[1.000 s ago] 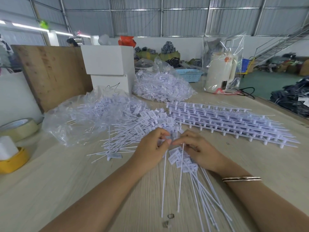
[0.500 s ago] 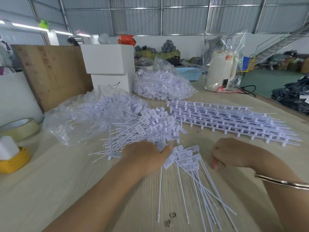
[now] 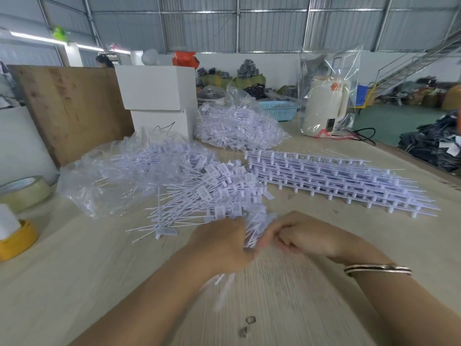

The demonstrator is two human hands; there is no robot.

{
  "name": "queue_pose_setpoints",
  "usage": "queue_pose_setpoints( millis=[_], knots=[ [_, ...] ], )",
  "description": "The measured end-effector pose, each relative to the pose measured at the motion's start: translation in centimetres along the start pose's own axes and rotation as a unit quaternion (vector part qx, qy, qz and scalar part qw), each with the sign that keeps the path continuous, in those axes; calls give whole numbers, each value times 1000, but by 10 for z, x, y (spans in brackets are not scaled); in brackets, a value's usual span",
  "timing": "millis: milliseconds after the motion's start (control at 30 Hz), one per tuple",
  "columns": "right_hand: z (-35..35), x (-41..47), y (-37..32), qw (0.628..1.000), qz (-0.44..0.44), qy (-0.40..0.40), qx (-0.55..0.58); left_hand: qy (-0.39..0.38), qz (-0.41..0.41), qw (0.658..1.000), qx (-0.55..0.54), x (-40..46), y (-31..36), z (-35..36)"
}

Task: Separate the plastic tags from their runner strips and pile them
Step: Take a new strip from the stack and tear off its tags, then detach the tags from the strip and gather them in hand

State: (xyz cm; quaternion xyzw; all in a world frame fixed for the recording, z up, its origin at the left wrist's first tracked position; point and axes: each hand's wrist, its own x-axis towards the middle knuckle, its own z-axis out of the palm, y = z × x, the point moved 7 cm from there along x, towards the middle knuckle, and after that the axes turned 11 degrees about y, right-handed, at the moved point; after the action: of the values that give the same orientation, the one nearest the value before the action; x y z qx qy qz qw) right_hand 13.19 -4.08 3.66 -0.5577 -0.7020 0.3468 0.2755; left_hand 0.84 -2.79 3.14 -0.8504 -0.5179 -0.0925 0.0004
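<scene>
The fingers of the left hand (image 3: 219, 248) are curled round a bundle of thin white plastic tags (image 3: 253, 231); the label ends of the tags stick up between the two hands, and the long stems come out below the palm, blurred. The fingers of the right hand (image 3: 299, 236) are also curled, and the thumb and fingertips pinch the same bundle from the other side, so the two hands meet just above the pale wooden surface (image 3: 74, 283). Both forearms come in from the lower edge, and the right wrist carries a thin metal bangle (image 3: 378, 269).

Just behind the hands lies a loose pile of separated white tags (image 3: 207, 196). To the right of it, a flat stack of white runner strips (image 3: 336, 181) with tags attached lies on the surface. Two clear plastic bags with more tags lie further back, one on the left (image 3: 119, 171), one behind (image 3: 237, 126).
</scene>
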Motion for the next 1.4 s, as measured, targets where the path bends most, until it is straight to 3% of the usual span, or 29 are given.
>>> queue_pose_setpoints(
  millis=[133, 233, 500, 700, 800, 900, 967, 1167, 1267, 1400],
  knots=[
    [-54, 10, 23, 953, -2, 289, 95, 27, -9, 999, 29, 1, -3, -7],
    [-69, 15, 46, 922, 20, 370, 114, 19, -7, 998, 57, -1, -1, -6],
    [-64, 21, 50, 922, 35, 386, 13, 15, -3, 999, 31, -2, -2, -6],
    [-10, 10, 25, 986, 78, 147, -19, 32, -7, 999, 36, -2, -3, -10],
    [17, 1, 1, 991, 59, 94, 79, 46, -7, 997, 58, -1, -3, -9],
    [11, 8, 6, 954, 66, 193, 219, 49, -14, 996, 67, 1, -6, -8],
    [-1, 9, 14, 934, 74, 267, 224, 55, -24, 997, 56, 2, -10, -8],
    [25, 12, 2, 939, 28, 160, 304, 105, 19, 994, 23, 4, 4, -8],
    [2, 20, 13, 905, 12, 252, 341, 86, 53, 995, -17, 4, 6, -6],
    [-35, 18, 45, 848, 75, 388, 353, 30, 117, 985, -119, 3, 10, -14]
  ],
)
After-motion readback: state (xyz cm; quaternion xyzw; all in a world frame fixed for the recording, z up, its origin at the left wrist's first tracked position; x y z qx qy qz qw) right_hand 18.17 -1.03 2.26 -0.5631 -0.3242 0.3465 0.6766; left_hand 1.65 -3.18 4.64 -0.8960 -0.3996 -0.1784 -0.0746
